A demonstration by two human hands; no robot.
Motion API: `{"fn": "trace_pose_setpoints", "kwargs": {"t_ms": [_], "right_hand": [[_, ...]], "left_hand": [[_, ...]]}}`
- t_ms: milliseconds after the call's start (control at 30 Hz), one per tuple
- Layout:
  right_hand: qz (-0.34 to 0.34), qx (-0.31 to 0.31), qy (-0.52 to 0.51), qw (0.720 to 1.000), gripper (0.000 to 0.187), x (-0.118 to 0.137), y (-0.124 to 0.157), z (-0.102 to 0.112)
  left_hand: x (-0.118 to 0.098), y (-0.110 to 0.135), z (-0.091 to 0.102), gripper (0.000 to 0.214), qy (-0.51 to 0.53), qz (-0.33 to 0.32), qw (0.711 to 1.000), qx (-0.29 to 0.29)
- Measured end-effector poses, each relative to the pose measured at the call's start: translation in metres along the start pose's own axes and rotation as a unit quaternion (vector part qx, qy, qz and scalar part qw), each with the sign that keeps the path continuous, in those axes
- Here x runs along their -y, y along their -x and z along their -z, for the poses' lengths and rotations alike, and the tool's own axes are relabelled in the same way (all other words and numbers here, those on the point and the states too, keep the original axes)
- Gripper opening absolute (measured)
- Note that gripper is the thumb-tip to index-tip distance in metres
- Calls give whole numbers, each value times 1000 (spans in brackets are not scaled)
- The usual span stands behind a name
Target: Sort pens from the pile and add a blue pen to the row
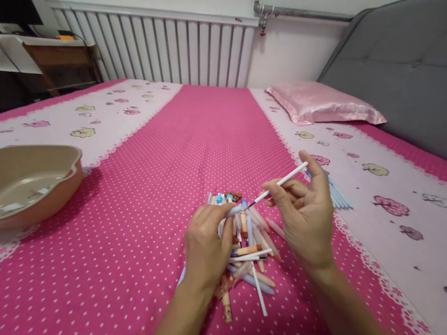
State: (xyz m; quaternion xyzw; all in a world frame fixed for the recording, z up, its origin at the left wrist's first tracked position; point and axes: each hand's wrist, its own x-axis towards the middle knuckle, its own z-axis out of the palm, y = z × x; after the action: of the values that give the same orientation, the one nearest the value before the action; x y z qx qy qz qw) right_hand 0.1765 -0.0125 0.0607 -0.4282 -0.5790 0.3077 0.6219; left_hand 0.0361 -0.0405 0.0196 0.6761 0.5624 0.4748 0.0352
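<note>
While the left hand pinches a barrel, the right hand clamps a refill — tilted.

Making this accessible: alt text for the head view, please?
A left hand holds a pale blue pen part, a right hand a thin white refill, above jumbled pen parts on a pink bedspread.

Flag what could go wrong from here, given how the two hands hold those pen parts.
1. The thin tip of the white stick in the right hand points at the pale blue tube in the left hand; a slip could bend it.
2. A dropped part could get lost in the loose pile below.
3. If that dark tip holds ink, it might mark the bedspread.
</note>
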Motion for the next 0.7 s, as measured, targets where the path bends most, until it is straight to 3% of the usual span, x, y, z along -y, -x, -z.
{"fn": "trace_pose_setpoints", "kwargs": {"t_ms": [533,700], "right_hand": [[28,-10,36,999,59,0,1,-2],[28,13,34,999,60,-3,3,-3]], "left_hand": [[-1,0,-2,21,16,-19,1000,7],[0,0,-2,21,30,-25,999,12]]}}
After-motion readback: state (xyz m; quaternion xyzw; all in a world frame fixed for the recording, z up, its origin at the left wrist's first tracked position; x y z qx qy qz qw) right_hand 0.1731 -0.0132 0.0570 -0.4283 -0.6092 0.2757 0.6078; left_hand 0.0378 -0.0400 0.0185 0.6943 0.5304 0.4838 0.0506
